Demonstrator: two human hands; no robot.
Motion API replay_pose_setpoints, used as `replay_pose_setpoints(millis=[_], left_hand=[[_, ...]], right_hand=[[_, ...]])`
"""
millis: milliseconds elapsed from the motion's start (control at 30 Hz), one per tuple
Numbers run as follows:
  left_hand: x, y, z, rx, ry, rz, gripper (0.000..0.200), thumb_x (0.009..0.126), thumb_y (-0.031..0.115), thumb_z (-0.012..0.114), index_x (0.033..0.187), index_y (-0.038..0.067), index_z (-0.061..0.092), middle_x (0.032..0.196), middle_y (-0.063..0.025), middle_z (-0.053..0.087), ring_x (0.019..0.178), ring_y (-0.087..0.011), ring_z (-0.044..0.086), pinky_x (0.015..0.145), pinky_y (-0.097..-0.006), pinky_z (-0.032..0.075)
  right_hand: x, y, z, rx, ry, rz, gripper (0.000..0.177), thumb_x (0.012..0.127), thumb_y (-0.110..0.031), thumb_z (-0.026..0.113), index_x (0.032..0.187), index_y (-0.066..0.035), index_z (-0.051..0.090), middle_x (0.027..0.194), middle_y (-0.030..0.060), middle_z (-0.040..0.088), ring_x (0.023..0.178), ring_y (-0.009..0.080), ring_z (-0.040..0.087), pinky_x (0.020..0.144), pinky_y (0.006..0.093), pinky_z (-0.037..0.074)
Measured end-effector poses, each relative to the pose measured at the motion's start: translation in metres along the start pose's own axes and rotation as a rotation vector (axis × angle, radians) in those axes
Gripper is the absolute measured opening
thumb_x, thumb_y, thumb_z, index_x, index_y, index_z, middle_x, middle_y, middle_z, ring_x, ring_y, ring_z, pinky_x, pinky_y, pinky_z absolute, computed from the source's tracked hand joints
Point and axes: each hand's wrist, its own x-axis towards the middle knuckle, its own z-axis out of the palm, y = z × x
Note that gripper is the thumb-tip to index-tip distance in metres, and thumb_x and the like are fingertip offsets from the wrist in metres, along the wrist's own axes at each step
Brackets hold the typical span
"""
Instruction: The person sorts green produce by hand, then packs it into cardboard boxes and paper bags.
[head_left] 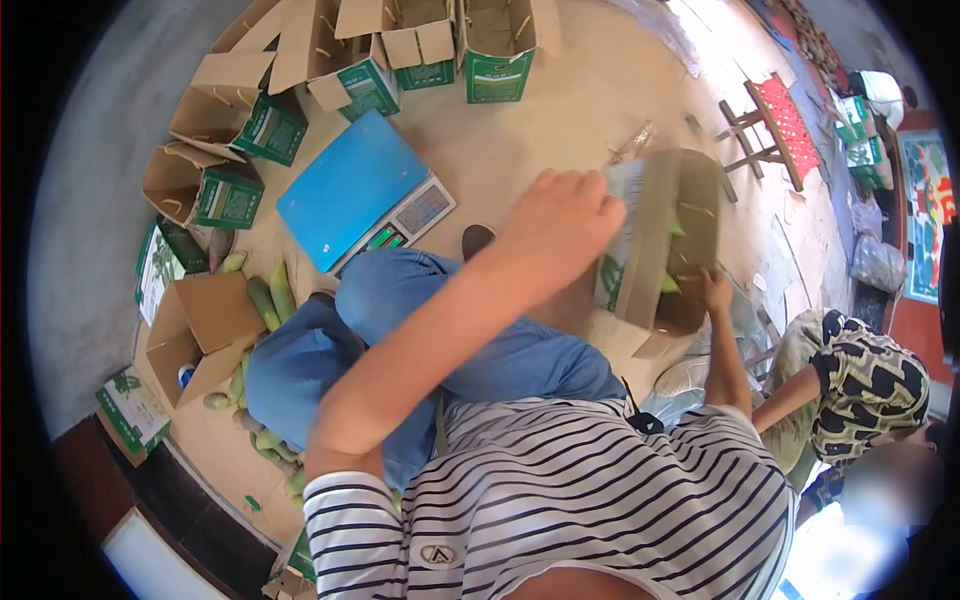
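Cardboard box (690, 200) held by left hand (565, 225), right hand (715, 291); green produce (669, 285) inside.

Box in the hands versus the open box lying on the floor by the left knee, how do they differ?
The held box is lifted, held by the left hand and right hand; the floor box lies on its side, untouched. The held box shows green produce inside; the floor box has long green vegetables beside it. Both are brown cardboard.
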Motion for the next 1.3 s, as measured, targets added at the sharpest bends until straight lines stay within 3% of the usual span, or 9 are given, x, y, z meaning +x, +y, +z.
replay_pose_setpoints(millis=[167, 300, 433, 500, 667, 733, 867, 1100, 1300], left_hand=[[-0.066, -0.045, -0.049, -0.016, -0.124, -0.32, 0.026, 0.082, 0.012, 0.058, 0.107, 0.006, 0.057, 0.117, -0.0146, 0.054, 0.104, -0.0328, 0.055, 0.083, -0.0385, 0.046], [-0.109, -0.071, -0.062, -0.031, -0.018, -0.503, 0.024, 0.085, 0.014, 0.059, 0.106, 0.004, 0.056, 0.11, -0.0158, 0.057, 0.099, -0.0345, 0.056, 0.082, -0.0395, 0.046], [-0.136, -0.103, -0.05, 0.042, 0.025, -0.695, 0.023, 0.085, 0.018, 0.06, 0.103, 0.005, 0.057, 0.108, -0.0118, 0.057, 0.091, -0.0323, 0.059, 0.078, -0.0392, 0.048], [-0.137, -0.107, -0.045, 0.182, -0.009, -0.674, 0.024, 0.084, 0.019, 0.061, 0.103, 0.005, 0.057, 0.105, -0.0115, 0.057, 0.09, -0.031, 0.059, 0.075, -0.0386, 0.049], [-0.137, -0.11, -0.049, 0.213, -0.138, -0.738, 0.029, 0.083, 0.02, 0.062, 0.107, 0.004, 0.056, 0.105, -0.0135, 0.056, 0.09, -0.0324, 0.059, 0.076, -0.0396, 0.048], [-0.143, -0.115, -0.048, 0.268, -0.173, -0.754, 0.03, 0.082, 0.021, 0.063, 0.107, 0.004, 0.056, 0.103, -0.0132, 0.056, 0.089, -0.0315, 0.06, 0.075, -0.0397, 0.049], [-0.147, -0.118, -0.052, 0.255, -0.16, -0.757, 0.029, 0.081, 0.022, 0.064, 0.103, 0.004, 0.056, 0.097, -0.0128, 0.056, 0.085, -0.0296, 0.06, 0.073, -0.0387, 0.049], [-0.156, -0.124, -0.05, 0.31, -0.135, -0.735, 0.023, 0.079, 0.022, 0.066, 0.089, 0.004, 0.055, 0.086, -0.0123, 0.055, 0.076, -0.0276, 0.06, 0.066, -0.0365, 0.048], [-0.155, -0.119, -0.05, 0.327, -0.093, -0.695, 0.023, 0.078, 0.021, 0.067, 0.088, 0.004, 0.056, 0.083, -0.0106, 0.054, 0.074, -0.0256, 0.06, 0.065, -0.0353, 0.048]], right_hand=[[-0.02, 0.078, -0.013, -0.038, 0.145, 0.156, 0.04, 0.084, -0.035, 0.059, 0.101, 0.001, 0.064, 0.089, 0.0218, 0.066, 0.088, 0.0373, 0.063, 0.077, 0.0416, 0.047], [-0.013, 0.127, -0.019, -0.142, 0.091, 0.297, 0.037, 0.084, -0.028, 0.057, 0.105, 0.003, 0.061, 0.097, 0.022, 0.064, 0.091, 0.0393, 0.061, 0.079, 0.0437, 0.047], [0.013, 0.049, -0.062, -0.325, 0.256, 0.308, 0.036, 0.082, -0.02, 0.056, 0.11, 0.003, 0.058, 0.105, 0.0225, 0.062, 0.099, 0.0393, 0.058, 0.086, 0.044, 0.045], [0.041, -0.034, -0.068, -0.237, 0.581, -0.294, 0.036, 0.08, -0.007, 0.053, 0.114, 0.004, 0.054, 0.115, 0.0224, 0.056, 0.109, 0.0386, 0.052, 0.095, 0.0439, 0.04], [0.069, -0.285, -0.026, 0.105, 0.063, -0.8, 0.031, 0.084, -0.003, 0.051, 0.115, -0.002, 0.055, 0.123, 0.017, 0.053, 0.115, 0.0322, 0.05, 0.098, 0.0364, 0.039], [0.078, -0.368, 0.009, 0.075, 0.021, -1.065, 0.028, 0.084, -0.009, 0.054, 0.112, -0.01, 0.057, 0.129, 0.0086, 0.049, 0.108, 0.0308, 0.055, 0.088, 0.037, 0.047], [0.097, -0.49, 0.051, 0.042, -0.066, -1.13, 0.027, 0.085, -0.017, 0.055, 0.11, -0.009, 0.059, 0.129, 0.0134, 0.048, 0.109, 0.0317, 0.054, 0.09, 0.0385, 0.046], [0.163, -0.511, 0.124, -0.169, -0.089, -0.999, 0.028, 0.083, -0.027, 0.057, 0.095, -0.003, 0.065, 0.118, 0.0192, 0.053, 0.102, 0.0335, 0.056, 0.087, 0.0394, 0.046], [0.109, -0.445, 0.056, -0.018, -0.166, -0.983, 0.029, 0.082, -0.027, 0.059, 0.079, 0.001, 0.064, 0.091, 0.0186, 0.058, 0.088, 0.035, 0.058, 0.077, 0.0412, 0.047]])
